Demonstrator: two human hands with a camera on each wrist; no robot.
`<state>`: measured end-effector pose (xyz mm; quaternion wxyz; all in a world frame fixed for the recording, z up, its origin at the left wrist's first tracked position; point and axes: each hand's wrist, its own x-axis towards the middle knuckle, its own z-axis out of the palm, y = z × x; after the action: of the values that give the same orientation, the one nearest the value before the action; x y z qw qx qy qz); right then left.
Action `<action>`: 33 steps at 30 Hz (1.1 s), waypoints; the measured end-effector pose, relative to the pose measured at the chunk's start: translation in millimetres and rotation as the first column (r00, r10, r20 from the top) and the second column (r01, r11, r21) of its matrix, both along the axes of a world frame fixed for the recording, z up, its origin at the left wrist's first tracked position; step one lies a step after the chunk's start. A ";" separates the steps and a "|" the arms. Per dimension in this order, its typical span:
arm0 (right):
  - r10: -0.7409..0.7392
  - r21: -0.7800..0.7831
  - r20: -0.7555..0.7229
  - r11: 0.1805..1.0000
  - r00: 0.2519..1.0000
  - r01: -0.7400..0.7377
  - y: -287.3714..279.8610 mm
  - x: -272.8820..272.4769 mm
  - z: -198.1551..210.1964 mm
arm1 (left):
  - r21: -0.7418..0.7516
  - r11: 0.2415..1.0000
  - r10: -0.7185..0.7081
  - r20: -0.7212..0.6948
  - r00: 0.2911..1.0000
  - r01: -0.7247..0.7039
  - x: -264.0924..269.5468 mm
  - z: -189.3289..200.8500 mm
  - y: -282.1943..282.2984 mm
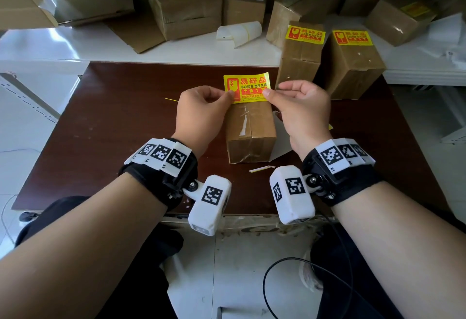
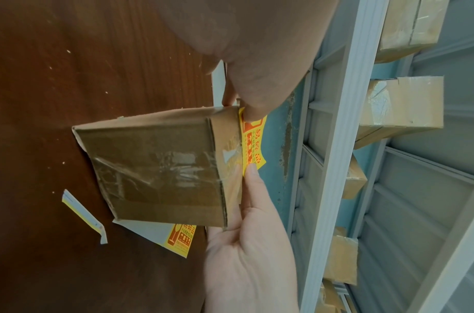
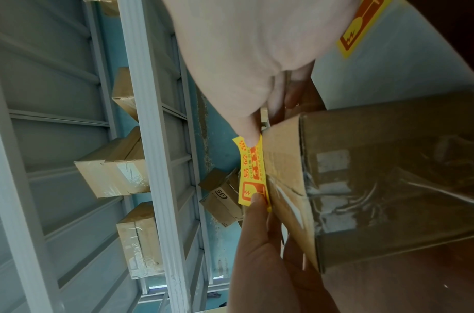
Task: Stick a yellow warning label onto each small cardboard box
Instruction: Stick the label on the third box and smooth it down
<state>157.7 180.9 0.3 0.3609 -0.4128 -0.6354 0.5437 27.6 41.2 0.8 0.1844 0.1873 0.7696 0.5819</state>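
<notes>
Brown wood grain covers the worktop (image 1: 121, 122) that fills the middle of the head view. At the upper left of that frame, plain cardboard boxes (image 1: 95, 1) lie heaped on a white shelf (image 1: 50, 41), one of them further right bearing a yellow label.

Left of centre, the left hand (image 1: 199, 109) has its fingers curled, thumb and forefinger pinching the left edge of the yellow warning label (image 1: 247, 86). The label is stretched flat between both hands, printed side up, just above the far end of the small cardboard box (image 1: 249, 132); whether its near edge already touches the box cannot be told. That taped box lies lengthwise at the centre of the frame, between the two wrists. In the left wrist view a backing sheet (image 2: 155, 235) with one more yellow sticker pokes out from under the box, and a torn paper strip (image 2: 83, 216) lies apart from it on the wood.

Right of centre, the right hand (image 1: 302, 109) is likewise clamped on the label's right edge with curled fingers.

At the upper right, two labelled boxes (image 1: 353, 61) stand side by side at the worktop's far edge, each with a yellow sticker on top.
</notes>
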 end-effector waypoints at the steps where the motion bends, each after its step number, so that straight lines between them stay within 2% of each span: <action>1: -0.001 0.005 0.000 1.000 1.000 0.001 -0.1 0.0 0.1 | -0.004 1.000 0.000 -0.014 1.000 0.000 0.3 0.6 0.1; 12: 0.008 0.046 0.023 0.999 1.000 -0.009 -3.9 0.8 1.1 | -0.067 0.998 -0.007 -0.122 0.992 -0.001 0.4 1.8 1.1; 20: 0.010 0.069 0.044 0.998 0.999 -0.013 -3.2 0.7 -0.8 | -0.076 0.997 -0.005 -0.106 0.994 -0.003 0.2 2.6 0.5; 33: 0.045 0.089 0.117 0.994 0.992 -0.056 2.1 -0.1 1.3 | -0.173 0.984 0.005 -0.201 0.980 -0.040 2.6 8.4 -2.2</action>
<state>157.6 183.0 1.6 0.3286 -0.4102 -0.6898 0.4980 30.2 38.9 9.2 0.1154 0.2191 0.8348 0.4917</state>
